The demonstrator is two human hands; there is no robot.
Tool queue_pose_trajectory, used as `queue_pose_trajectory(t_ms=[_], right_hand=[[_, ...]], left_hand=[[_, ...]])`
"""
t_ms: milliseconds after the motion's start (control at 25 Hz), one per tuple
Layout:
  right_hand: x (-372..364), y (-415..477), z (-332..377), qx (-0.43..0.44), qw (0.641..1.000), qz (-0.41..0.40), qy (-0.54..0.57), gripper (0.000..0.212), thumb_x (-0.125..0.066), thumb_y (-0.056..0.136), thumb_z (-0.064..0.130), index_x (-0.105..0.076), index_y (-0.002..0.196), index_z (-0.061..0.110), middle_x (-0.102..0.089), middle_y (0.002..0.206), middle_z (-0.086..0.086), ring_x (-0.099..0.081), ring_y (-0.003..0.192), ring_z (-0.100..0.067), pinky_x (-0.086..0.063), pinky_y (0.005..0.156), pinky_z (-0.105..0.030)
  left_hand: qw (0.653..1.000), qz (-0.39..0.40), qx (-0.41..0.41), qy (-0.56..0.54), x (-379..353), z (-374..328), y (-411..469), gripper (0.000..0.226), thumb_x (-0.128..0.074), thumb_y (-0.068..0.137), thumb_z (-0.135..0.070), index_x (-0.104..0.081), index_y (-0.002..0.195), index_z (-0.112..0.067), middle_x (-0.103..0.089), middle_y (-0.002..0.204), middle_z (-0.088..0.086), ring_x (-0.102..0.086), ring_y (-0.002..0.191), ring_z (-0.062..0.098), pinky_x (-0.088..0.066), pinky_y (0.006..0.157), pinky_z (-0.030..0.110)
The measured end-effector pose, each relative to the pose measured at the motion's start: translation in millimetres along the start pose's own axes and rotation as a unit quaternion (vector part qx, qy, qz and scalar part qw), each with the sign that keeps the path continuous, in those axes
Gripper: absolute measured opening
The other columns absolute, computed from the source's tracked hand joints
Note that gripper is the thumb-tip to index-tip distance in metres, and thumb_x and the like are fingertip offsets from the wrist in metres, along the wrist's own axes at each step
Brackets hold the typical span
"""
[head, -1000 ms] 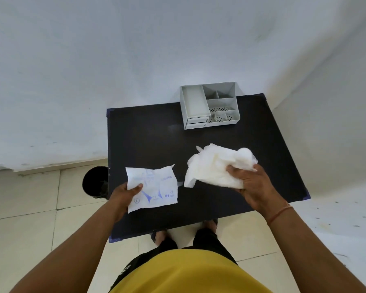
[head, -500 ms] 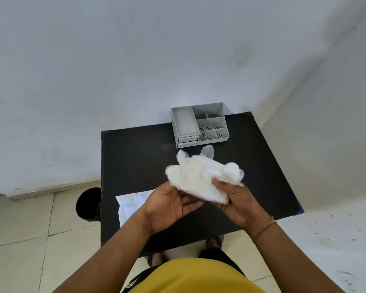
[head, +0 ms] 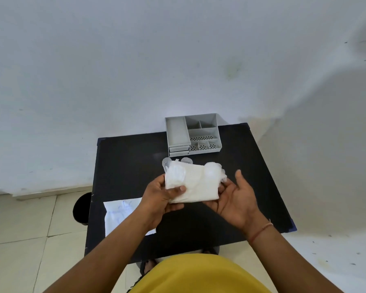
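A white bundle of thin plastic gloves [head: 193, 182] is held above the black table [head: 258, 187]. My left hand [head: 161, 197] grips its left side, thumb pressed on top and fingers underneath. Under the bundle's right side lies my right hand [head: 235, 197], palm up, fingers spread and fairly straight, cradling it. Glove fingertips stick out at the bundle's far edge. A white paper packet with blue print [head: 123, 214] lies flat on the table's left front, partly hidden by my left forearm.
A grey plastic organiser [head: 192, 134] with several compartments and small drawers stands at the table's back edge near the wall. A black round bin [head: 81, 208] sits on the tiled floor left of the table. White walls enclose the corner.
My left hand let go of the paper packet, which now lies on the table, and took hold of the glove bundle. My right hand loosened from a grip to an open palm under it.
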State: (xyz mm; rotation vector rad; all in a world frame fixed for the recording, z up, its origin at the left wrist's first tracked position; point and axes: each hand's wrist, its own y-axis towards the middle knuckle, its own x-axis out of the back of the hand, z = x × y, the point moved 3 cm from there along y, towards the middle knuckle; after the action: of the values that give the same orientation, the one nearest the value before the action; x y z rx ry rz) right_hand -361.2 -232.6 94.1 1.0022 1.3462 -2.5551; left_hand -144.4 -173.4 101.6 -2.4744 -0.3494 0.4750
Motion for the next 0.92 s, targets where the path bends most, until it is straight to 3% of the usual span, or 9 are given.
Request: queue_pose_trajectory(t_ms=[80, 200, 400, 480, 600, 680, 800, 840, 920], right_hand=[[3.6, -1.1, 9.8, 0.003, 1.000, 0.015, 0.003, 0.058, -0.045, 0.105, 0.052, -0.059, 0.147, 0.014, -0.070, 0.138, -0.017, -0.063, 0.131, -0.039, -0.048, 0.109, -0.060], [1.5, -2.6, 14.0, -0.019, 0.995, 0.045, -0.083, 0.051, -0.065, 0.097, 0.030, -0.060, 0.145, 0.013, -0.072, 0.134, -0.018, -0.070, 0.119, -0.038, -0.066, 0.082, -0.049], [13.6, -0.1, 29.8, -0.074, 0.957, 0.036, -0.278, 0.036, -0.070, 0.097, 0.019, -0.065, 0.132, 0.015, -0.078, 0.122, -0.018, -0.076, 0.111, -0.039, -0.065, 0.078, -0.050], [18.2, 2.2, 39.3, -0.047, 0.953, 0.040, -0.297, 0.032, -0.065, 0.098, 0.006, -0.070, 0.129, 0.015, -0.079, 0.120, -0.018, -0.077, 0.106, -0.037, -0.065, 0.076, -0.049], [27.9, 1.9, 58.5, -0.015, 0.938, 0.074, -0.339, 0.038, -0.060, 0.098, -0.003, -0.076, 0.124, 0.019, -0.081, 0.116, -0.012, -0.075, 0.107, -0.033, -0.064, 0.084, -0.048], [33.2, 1.3, 65.7, -0.020, 0.932, 0.104, -0.346, 0.040, -0.059, 0.097, -0.006, -0.077, 0.124, 0.016, -0.077, 0.125, -0.015, -0.074, 0.110, -0.034, -0.063, 0.089, -0.047], [37.3, 2.2, 67.8, -0.042, 0.939, 0.136, -0.314, 0.034, -0.059, 0.099, 0.000, -0.075, 0.127, 0.010, -0.070, 0.137, -0.023, -0.069, 0.120, -0.038, -0.058, 0.099, -0.053], [37.8, 2.1, 69.3, -0.053, 0.945, 0.147, -0.288, 0.032, -0.058, 0.102, 0.011, -0.072, 0.131, 0.010, -0.067, 0.140, -0.023, -0.065, 0.127, -0.041, -0.052, 0.107, -0.059], [40.9, 3.7, 72.5, -0.121, 0.962, 0.162, -0.185, 0.051, -0.047, 0.107, 0.045, -0.064, 0.142, 0.011, -0.063, 0.146, -0.023, -0.056, 0.138, -0.048, -0.036, 0.116, -0.071]], left_hand=[[1.000, -0.016, -0.020, -0.015, -10.0, 1.8, -1.4, 0.048, -0.085, 0.087, -0.005, -0.067, 0.127, -0.025, -0.074, 0.127, 0.009, -0.077, 0.110, 0.033, -0.067, 0.063, 0.036], [0.999, -0.013, -0.039, -0.005, -25.9, 6.2, -4.9, 0.060, -0.087, 0.084, -0.004, -0.064, 0.134, -0.029, -0.075, 0.129, 0.009, -0.080, 0.105, 0.032, -0.066, 0.062, 0.038], [0.992, 0.012, -0.086, 0.091, -52.4, 19.9, -7.1, 0.090, -0.090, 0.083, -0.013, -0.047, 0.155, -0.043, -0.062, 0.144, -0.005, -0.070, 0.121, 0.031, -0.068, 0.069, 0.043], [0.993, 0.008, -0.084, 0.088, -60.3, 23.3, -11.4, 0.075, -0.086, 0.083, -0.030, -0.056, 0.151, -0.045, -0.061, 0.147, -0.005, -0.069, 0.122, 0.030, -0.068, 0.072, 0.046], [1.000, 0.004, -0.019, 0.019, -74.2, 23.7, -19.3, 0.057, -0.077, 0.081, -0.054, -0.079, 0.130, -0.024, -0.070, 0.138, 0.007, -0.074, 0.114, 0.032, -0.068, 0.077, 0.051], [1.000, 0.019, 0.005, 0.014, -79.8, 26.0, -21.2, 0.048, -0.077, 0.090, -0.048, -0.082, 0.124, -0.014, -0.072, 0.133, 0.011, -0.076, 0.108, 0.030, -0.067, 0.072, 0.044], [0.997, -0.001, -0.027, 0.067, -81.4, 30.7, -18.4, 0.021, -0.072, 0.099, -0.014, -0.086, 0.114, -0.013, -0.076, 0.133, 0.011, -0.078, 0.108, 0.031, -0.068, 0.074, 0.046], [0.996, -0.020, -0.037, 0.084, -81.1, 31.6, -17.5, 0.020, -0.072, 0.099, -0.008, -0.087, 0.111, -0.014, -0.078, 0.130, 0.010, -0.077, 0.112, 0.034, -0.068, 0.078, 0.050], [0.992, -0.047, -0.048, 0.104, -81.1, 29.3, -19.0, 0.021, -0.074, 0.097, -0.004, -0.088, 0.108, -0.014, -0.081, 0.125, 0.007, -0.076, 0.114, 0.036, -0.066, 0.085, 0.059]])
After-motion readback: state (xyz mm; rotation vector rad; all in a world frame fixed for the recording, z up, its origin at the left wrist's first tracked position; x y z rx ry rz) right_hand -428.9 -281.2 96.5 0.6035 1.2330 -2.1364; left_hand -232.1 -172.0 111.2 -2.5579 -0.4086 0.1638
